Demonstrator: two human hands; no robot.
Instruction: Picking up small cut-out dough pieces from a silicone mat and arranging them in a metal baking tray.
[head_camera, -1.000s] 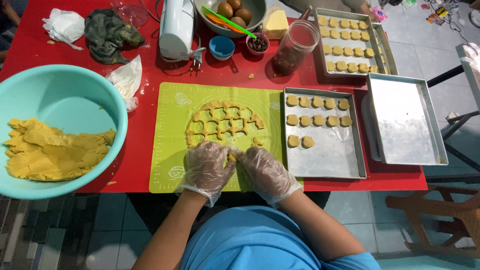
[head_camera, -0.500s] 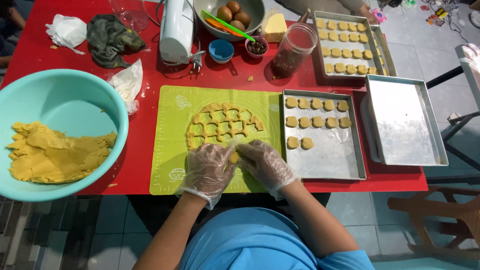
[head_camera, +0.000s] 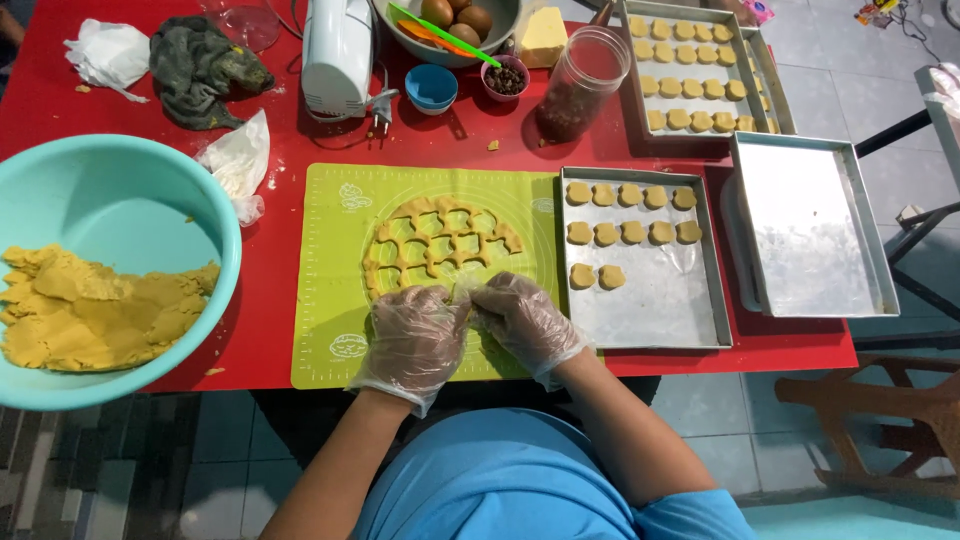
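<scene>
Both gloved hands meet fingertip to fingertip at the 6 o'clock edge of the rolled dough sheet (head_camera: 440, 245): the left hand (head_camera: 415, 335) and the right hand (head_camera: 525, 320) have their fingers curled and drawn together, but whether they pinch a piece of dough between them cannot be told, since the gloves hide the spot. The dough sheet, full of cut-out holes, lies on a green silicone mat (head_camera: 340, 300) on the red table (head_camera: 290, 130). At 3 o'clock from the hands sits a metal tray (head_camera: 660, 300) bearing rows of cut dough pieces (head_camera: 630, 232), with an empty tray (head_camera: 810, 230) beyond it. At 9 o'clock stands a turquoise bowl (head_camera: 110, 200) holding a mass of yellow dough (head_camera: 90, 310). At 12 o'clock, far across the table, are a white hand mixer (head_camera: 338, 45) and a jar (head_camera: 582, 85)
</scene>
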